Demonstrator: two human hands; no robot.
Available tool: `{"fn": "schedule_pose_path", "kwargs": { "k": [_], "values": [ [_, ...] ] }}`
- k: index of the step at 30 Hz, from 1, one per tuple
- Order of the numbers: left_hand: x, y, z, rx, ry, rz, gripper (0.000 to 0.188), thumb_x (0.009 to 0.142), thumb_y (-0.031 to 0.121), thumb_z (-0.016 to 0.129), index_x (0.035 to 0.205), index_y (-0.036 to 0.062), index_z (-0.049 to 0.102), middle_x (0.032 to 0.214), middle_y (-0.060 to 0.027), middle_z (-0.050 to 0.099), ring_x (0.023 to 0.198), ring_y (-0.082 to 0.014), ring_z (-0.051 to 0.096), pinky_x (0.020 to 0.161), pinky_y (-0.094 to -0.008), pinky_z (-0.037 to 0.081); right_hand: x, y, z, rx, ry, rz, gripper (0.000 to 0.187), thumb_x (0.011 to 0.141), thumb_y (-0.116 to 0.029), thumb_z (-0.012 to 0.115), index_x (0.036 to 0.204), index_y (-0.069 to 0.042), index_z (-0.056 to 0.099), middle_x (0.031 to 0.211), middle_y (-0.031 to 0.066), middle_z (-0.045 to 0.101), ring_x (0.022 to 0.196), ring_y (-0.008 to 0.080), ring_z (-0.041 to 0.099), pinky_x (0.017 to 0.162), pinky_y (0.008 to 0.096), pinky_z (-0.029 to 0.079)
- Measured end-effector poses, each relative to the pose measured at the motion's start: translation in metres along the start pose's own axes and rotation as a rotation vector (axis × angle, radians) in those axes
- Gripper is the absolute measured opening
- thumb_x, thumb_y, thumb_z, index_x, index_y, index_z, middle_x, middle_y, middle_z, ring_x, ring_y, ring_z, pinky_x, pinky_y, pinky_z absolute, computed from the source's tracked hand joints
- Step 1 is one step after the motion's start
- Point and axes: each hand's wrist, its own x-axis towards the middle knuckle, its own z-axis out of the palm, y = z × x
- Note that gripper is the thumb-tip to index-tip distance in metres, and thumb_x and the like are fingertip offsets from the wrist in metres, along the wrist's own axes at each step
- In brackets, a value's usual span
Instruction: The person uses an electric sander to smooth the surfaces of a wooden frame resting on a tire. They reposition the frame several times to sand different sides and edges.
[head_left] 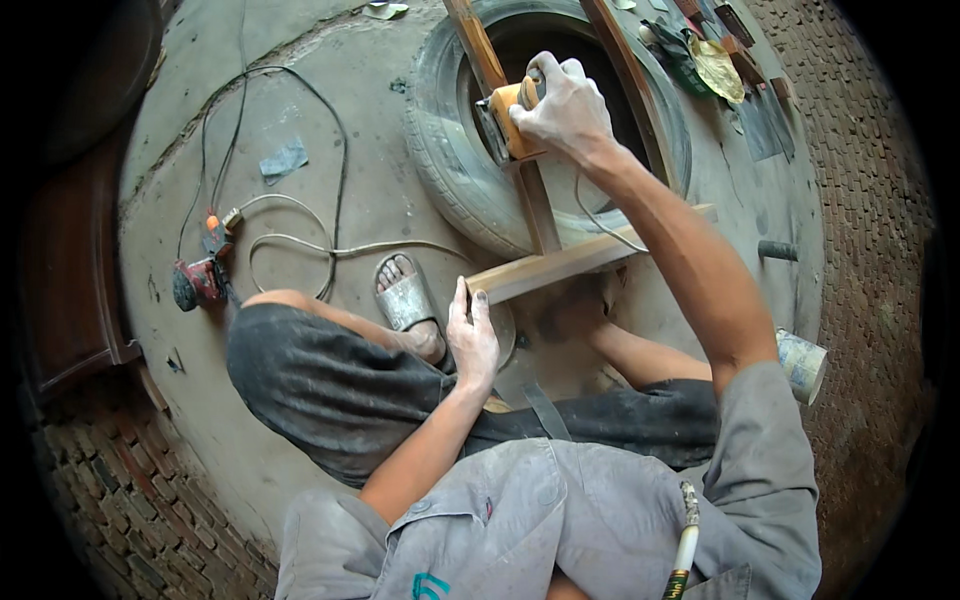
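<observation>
A wooden frame (570,262) of long rails and a pale crossbar leans across a large worn tyre (440,165) lying on the floor. My right hand (568,110) is closed over the top of a yellow power sander (512,118), which sits against one of the frame's rails; its underside is mostly hidden. A pale cord hangs from near my right wrist. Dusty with powder, my left hand (473,340) grips the near left end of the crossbar, one finger along its end and a dark-nailed digit on its side.
To the left, a red and black power tool (200,283) lies by tangled cables (340,160) and a grey-blue scrap (284,161). Dark wooden furniture (75,260) stands at the far left. Wood blocks and a gold-coloured wrapper (716,70) are far right; a paint-stained can (800,366) lies beside my right elbow.
</observation>
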Motion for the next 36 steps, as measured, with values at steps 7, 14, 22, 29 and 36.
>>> {"fn": "schedule_pose_path", "kwargs": {
  "k": [7,14,22,29,36],
  "values": [
    [-0.003,-0.001,-0.004,-0.069,-0.046,-0.100,0.063,0.110,0.039,0.063,0.158,0.0003,0.049,0.112,-0.0105,0.068,0.093,-0.0156,0.061,0.082,-0.0302,0.052,0.087,0.002,0.013,-0.058,0.060,-0.085,0.060,0.084,-0.045,0.075,0.130,-0.009,0.064,0.120,0.0280,0.065,0.106,0.0454,0.070,0.096,0.0513,0.057],
    [0.008,0.019,-0.009,-0.270,-0.172,-0.230,0.066,0.109,0.037,0.065,0.161,0.0035,0.042,0.127,-0.0098,0.063,0.102,-0.0159,0.064,0.083,-0.0331,0.062,0.038,-0.002,0.003,0.041,0.009,-0.022,0.054,0.083,-0.040,0.079,0.129,-0.013,0.066,0.121,0.0252,0.062,0.109,0.0470,0.065,0.093,0.0539,0.058],
    [0.016,0.021,-0.006,-0.395,-0.144,-0.214,0.050,0.110,0.023,0.064,0.153,-0.0002,0.052,0.119,-0.0062,0.068,0.094,-0.0107,0.061,0.080,-0.0277,0.053,-0.090,0.000,-0.015,0.079,-0.005,-0.003,0.051,0.082,-0.030,0.081,0.125,-0.010,0.064,0.118,0.0232,0.061,0.109,0.0465,0.064,0.087,0.0541,0.061],
    [0.021,0.006,-0.005,-0.469,-0.204,-0.221,0.053,0.109,0.021,0.066,0.155,0.0006,0.049,0.142,-0.0114,0.062,0.119,-0.0165,0.062,0.097,-0.0307,0.055,-0.150,0.007,-0.015,0.099,0.047,-0.009,0.044,0.083,-0.025,0.081,0.120,-0.011,0.062,0.112,0.0189,0.060,0.100,0.0441,0.063,0.087,0.0536,0.055],
    [0.000,-0.020,-0.004,-0.314,-0.143,-0.176,0.059,0.110,0.023,0.064,0.159,-0.0016,0.043,0.129,-0.0106,0.065,0.111,-0.0152,0.064,0.097,-0.0324,0.054,-0.124,-0.009,-0.016,0.126,0.014,-0.012,0.045,0.082,-0.024,0.081,0.121,-0.012,0.062,0.114,0.0184,0.059,0.103,0.0425,0.063,0.087,0.0526,0.056]
  ]
}}
